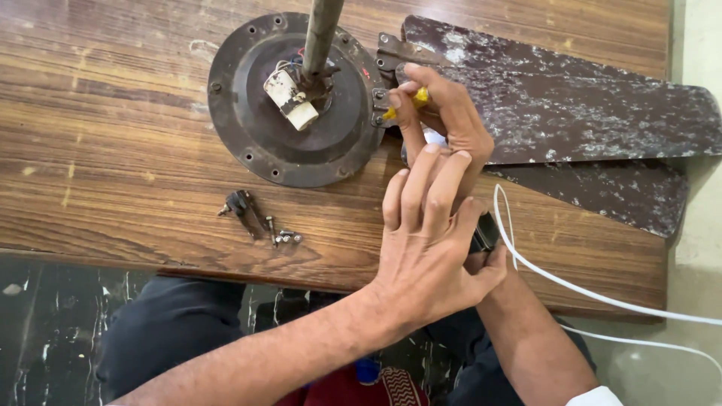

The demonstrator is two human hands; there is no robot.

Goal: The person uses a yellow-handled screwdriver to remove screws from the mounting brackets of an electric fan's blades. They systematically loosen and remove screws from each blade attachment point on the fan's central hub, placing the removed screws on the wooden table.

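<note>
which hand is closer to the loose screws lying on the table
Left. The left hand lies just right of the loose screws, across a short stretch of table. The right hand is farther up, at the fan motor's blade bracket, gripping a yellow-handled tool.

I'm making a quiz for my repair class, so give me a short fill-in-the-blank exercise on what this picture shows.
1. The round dark metal fan motor housing lies on a ____ table.
2. The right hand pinches a small tool with a ____ handle at the blade bracket.
3. The left hand rests on the right ____.
4. Loose small metal screws lie ____ the housing and the table's near edge.

Missing words: wooden; yellow; wrist; between
</note>
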